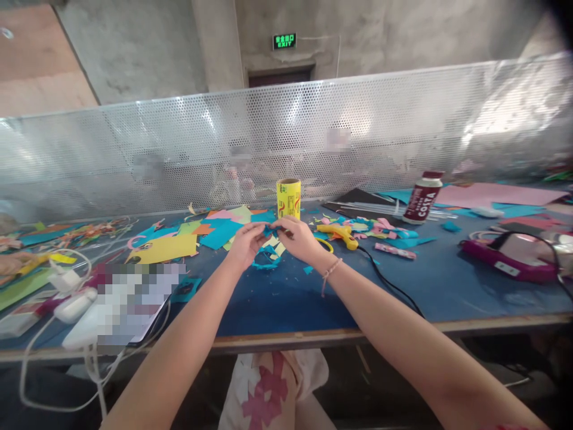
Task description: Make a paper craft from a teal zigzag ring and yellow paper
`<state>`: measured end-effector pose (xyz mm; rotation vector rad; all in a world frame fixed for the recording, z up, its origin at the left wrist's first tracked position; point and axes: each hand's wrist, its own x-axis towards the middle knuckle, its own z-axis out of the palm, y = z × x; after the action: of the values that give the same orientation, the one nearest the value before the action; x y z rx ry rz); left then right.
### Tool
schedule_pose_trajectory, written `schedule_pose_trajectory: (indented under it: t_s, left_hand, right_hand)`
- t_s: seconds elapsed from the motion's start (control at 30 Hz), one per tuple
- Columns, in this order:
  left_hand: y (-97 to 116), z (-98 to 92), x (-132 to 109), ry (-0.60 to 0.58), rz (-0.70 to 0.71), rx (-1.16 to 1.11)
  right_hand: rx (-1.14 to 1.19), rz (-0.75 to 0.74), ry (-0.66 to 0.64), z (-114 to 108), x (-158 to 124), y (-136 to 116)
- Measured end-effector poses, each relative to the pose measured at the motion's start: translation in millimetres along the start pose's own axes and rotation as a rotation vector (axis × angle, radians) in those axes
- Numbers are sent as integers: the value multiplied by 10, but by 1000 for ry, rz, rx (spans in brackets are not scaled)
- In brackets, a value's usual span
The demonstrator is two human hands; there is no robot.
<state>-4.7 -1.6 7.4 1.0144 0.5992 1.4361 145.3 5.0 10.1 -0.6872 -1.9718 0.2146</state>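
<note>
My left hand (248, 243) and my right hand (298, 240) meet over the middle of the table, fingertips pinched on a small piece of blue paper (268, 230). Its exact shape is mostly hidden by the fingers. Just below them on the table lies a ring of blue paper strips (266, 263). Behind the hands stands a yellow printed cardboard roll (289, 200). To the right of my right hand is a yellow glue gun (341, 234) with a black cord. A yellow loop (329, 245), perhaps a scissors handle, shows beside my right wrist.
Coloured paper sheets (168, 248) and scraps spread to the left. A Costa bottle (423, 198) stands at right beside clear sticks (371, 209). A purple power strip (514, 263) lies far right. Phones (129, 301) and white cables are at front left; another person's hand (15, 266) is beyond.
</note>
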Motion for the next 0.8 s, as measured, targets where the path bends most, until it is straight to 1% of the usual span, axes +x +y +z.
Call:
schedule_pose_trajectory:
  t_s: [0.1, 0.2, 0.5, 0.6, 0.8]
  left_hand:
    - [6, 11, -8, 55, -42, -14]
    - [6, 12, -13, 88, -82, 11]
    - [-36, -57, 18, 53, -147, 62]
    - [-46, -64, 25, 47, -157, 67]
    - [-56, -72, 31, 52, -127, 67]
  right_hand:
    - [-2, -1, -5, 2, 0, -2]
    - [19, 32, -2, 12, 3, -5]
    - [117, 202, -8, 32, 33, 9]
    - [135, 228, -22, 48, 30, 45]
    - [154, 225, 20, 43, 29, 48]
